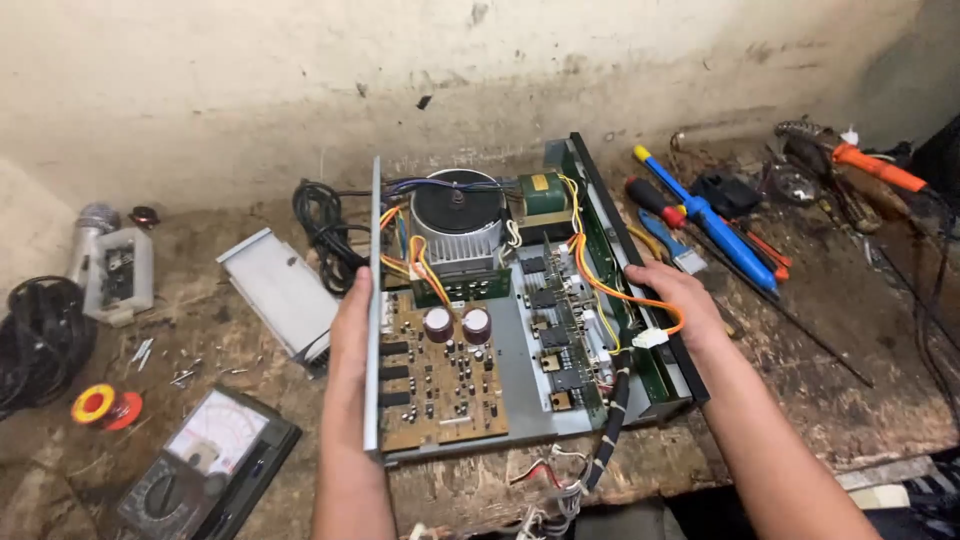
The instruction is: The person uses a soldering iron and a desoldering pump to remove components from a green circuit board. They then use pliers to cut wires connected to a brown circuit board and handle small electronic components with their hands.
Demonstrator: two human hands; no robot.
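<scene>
The left hand (350, 330) lies flat against the outer face of the left side panel of an open amplifier chassis (530, 415), fingers together and pressed on the metal. The right hand (672, 290) grips the black front panel on the chassis's right edge, fingers curled over its top rim, thumb side toward the circuit boards. An orange wire with a white connector (650, 338) loops just beside that hand.

The chassis sits in the middle of a worn wooden workbench (860, 400), its near end close to the bench edge. Inside it, a round toroidal transformer (458, 205) stands at the far end, with a brown circuit board (440, 385) carrying two dark capacitors at the near left. A bundle of wires (590, 465) hangs out over the near edge.

To the left of the chassis lie a grey metal cover (280, 290) and a coiled black cable (320, 230). Farther left and nearer is an analogue multimeter (205, 465), with a roll of red and yellow tape (100, 406) beside it. On the right, beyond the right hand, lie a blue screwdriver with a yellow tip (710, 220) and an orange-handled tool (875, 165) near the wall.
</scene>
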